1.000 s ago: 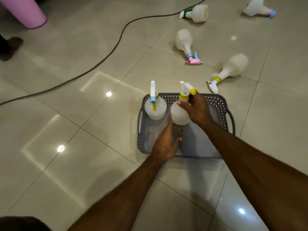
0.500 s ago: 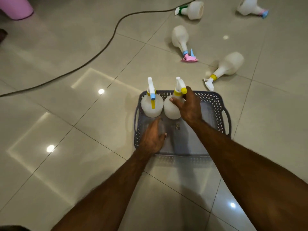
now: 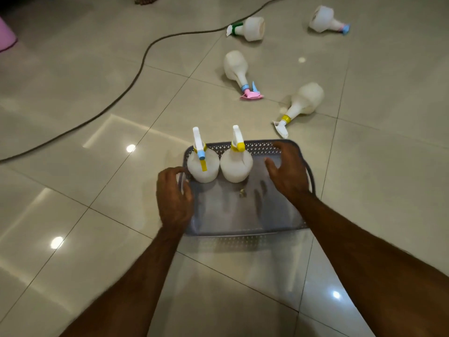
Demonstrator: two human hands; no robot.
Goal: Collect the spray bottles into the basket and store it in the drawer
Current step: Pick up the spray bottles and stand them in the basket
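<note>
- Glossy beige floor tiles carry everything, with a dark cable snaking across from 9 o'clock toward 12
- Sitting at the middle of the floor is the grey perforated basket, shallow, with looped side handles; it looks like thin, light plastic that would flex, so I'd lift it by both handles, level
- Two spray bottles stand upright in its far-left corner, side by side and nearly touching: the blue-nozzled bottle and the yellow-nozzled bottle
- Both look translucent and empty, so light and easily tipped
- Left hand curls at the basket's 9 o'clock rim; whether it truly grips the handle I cannot tell
- Right hand hovers spread and relaxed over the 3 o'clock side, holding nothing
- Four bottles lie toppled between 12 and 2 o'clock: the nearest bottle, the pink-trigger bottle, the green-collared bottle, the far bottle
- Narrow necks below the triggers seem the surest hold; smooth round bodies may slip
</note>
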